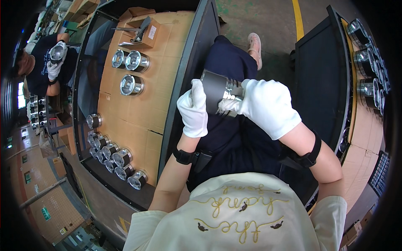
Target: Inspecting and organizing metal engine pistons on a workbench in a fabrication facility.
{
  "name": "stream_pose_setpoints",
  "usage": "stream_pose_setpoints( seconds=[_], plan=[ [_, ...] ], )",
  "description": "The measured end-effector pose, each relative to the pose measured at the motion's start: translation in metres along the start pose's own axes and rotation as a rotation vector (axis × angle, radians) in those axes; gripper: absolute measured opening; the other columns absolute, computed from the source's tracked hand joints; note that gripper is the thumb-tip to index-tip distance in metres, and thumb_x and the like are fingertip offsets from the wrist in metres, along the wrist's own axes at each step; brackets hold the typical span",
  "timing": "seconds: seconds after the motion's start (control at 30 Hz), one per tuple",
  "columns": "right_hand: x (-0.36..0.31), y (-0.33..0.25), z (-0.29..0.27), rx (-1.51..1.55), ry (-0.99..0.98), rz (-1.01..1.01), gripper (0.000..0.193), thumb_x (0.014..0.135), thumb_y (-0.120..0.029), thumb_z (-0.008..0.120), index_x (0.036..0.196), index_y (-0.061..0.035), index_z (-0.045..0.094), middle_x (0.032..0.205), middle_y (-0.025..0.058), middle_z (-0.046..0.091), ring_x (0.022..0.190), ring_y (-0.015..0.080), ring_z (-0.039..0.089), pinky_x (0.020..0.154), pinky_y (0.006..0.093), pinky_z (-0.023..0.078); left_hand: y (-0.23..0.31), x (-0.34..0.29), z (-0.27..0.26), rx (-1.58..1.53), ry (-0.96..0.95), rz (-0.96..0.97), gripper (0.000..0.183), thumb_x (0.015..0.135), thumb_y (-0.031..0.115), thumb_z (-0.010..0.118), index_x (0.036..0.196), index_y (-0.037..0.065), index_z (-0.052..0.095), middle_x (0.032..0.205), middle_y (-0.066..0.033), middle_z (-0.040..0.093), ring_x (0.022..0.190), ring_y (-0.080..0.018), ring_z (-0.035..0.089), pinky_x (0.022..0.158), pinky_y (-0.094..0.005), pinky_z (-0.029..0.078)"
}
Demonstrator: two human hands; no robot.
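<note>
the workpiece is a piston (215, 90) with a dark skirt and bright ring grooves. it is held off the table (167, 54), over the lap and beside the table's right edge. its axis lies roughly crosswise and tilted, with the grooved end directed toward the right hand.

left hand (193, 109): white glove. the fingers are curled and pressed together against the skirt end.

right hand (268, 106): white glove. the thumb and fingers pinch the grooved end; whether a separate ring is gripped there cannot be told.

table surface: covered by a cardboard sheet (142, 113) and bordered by a raised black rim. an open carton (148, 35) containing dark pieces is located near the far edge. three pistons (132, 85) stand just below the carton, two of them close together. a group of pistons (122, 157) occupies the near left corner and extends along the near edge.

second table (320, 62), at the person's right: further pistons (368, 92) are grouped toward its far end.

beyond the table's left edge, a co-worker (39, 62) in white gloves holds a bright metal part (57, 52).
</note>
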State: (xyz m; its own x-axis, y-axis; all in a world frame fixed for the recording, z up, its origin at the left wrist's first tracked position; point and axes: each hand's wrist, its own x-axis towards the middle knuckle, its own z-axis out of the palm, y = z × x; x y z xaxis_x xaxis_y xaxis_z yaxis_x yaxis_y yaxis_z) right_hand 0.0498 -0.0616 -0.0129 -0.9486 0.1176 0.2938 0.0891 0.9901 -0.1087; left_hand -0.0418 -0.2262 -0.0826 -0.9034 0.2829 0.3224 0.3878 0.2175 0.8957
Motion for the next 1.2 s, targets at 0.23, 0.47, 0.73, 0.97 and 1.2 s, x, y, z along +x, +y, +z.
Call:
stream_pose_setpoints(
  seconds=[0.23, 0.47, 0.73, 0.97, 1.2],
  plan=[
    [-0.001, -0.005, -0.006, 0.011, -0.031, 0.002, 0.038, 0.071, -0.044, 0.067, 0.067, -0.007, 0.06, 0.049, 0.0088, 0.053, 0.044, 0.0235, 0.057, 0.042, 0.0318, 0.045, -0.007, -0.003, -0.002, 0.147, -0.008, 0.24, 0.011, 0.091, 0.0, 0.051, 0.097, -0.004, 0.059, 0.054, -0.0089, 0.04, 0.044, -0.0219, 0.034, 0.043, -0.0311, 0.029],
    [0.002, -0.001, -0.006, -0.006, -0.03, 0.004, 0.051, 0.07, -0.058, 0.067, 0.069, -0.0068, 0.063, 0.046, 0.008, 0.05, 0.041, 0.023, 0.056, 0.041, 0.0305, 0.044, 0.009, 0.004, 0.006, 0.033, 0.063, 0.058, 0.036, 0.094, 0.01, 0.051, 0.06, 0.0, 0.046, 0.048, -0.0061, 0.034, 0.042, -0.0165, 0.03, 0.043, -0.0333, 0.023],
    [0.018, -0.008, -0.018, 0.173, -0.105, 0.061, 0.05, 0.072, -0.056, 0.065, 0.063, -0.0079, 0.057, 0.051, 0.0111, 0.055, 0.047, 0.0266, 0.059, 0.045, 0.0353, 0.046, 0.03, 0.014, -0.007, -0.048, -0.023, -0.196, 0.043, 0.096, 0.018, 0.049, 0.058, -0.001, 0.045, 0.047, -0.0057, 0.038, 0.043, -0.0113, 0.036, 0.042, -0.0327, 0.028],
    [-0.004, -0.009, -0.008, 0.017, -0.081, 0.156, 0.061, 0.059, -0.069, 0.067, 0.061, -0.0091, 0.056, 0.048, 0.0113, 0.054, 0.047, 0.0288, 0.058, 0.045, 0.0383, 0.046, -0.011, -0.006, 0.005, 0.407, -0.1, 0.514, 0.016, 0.088, 0.002, 0.055, 0.103, -0.001, 0.062, 0.07, -0.0152, 0.058, 0.055, -0.0281, 0.058, 0.048, -0.0347, 0.043],
    [0.005, -0.016, -0.01, 0.059, -0.099, 0.15, 0.058, 0.066, -0.062, 0.069, 0.06, -0.0059, 0.058, 0.051, 0.0149, 0.056, 0.05, 0.0327, 0.06, 0.047, 0.0386, 0.048, -0.003, -0.004, -0.004, 0.277, -0.029, 0.485, 0.023, 0.083, 0.0, 0.059, 0.105, 0.004, 0.065, 0.088, -0.0141, 0.066, 0.068, -0.0286, 0.064, 0.06, -0.0334, 0.051]
  ],
)
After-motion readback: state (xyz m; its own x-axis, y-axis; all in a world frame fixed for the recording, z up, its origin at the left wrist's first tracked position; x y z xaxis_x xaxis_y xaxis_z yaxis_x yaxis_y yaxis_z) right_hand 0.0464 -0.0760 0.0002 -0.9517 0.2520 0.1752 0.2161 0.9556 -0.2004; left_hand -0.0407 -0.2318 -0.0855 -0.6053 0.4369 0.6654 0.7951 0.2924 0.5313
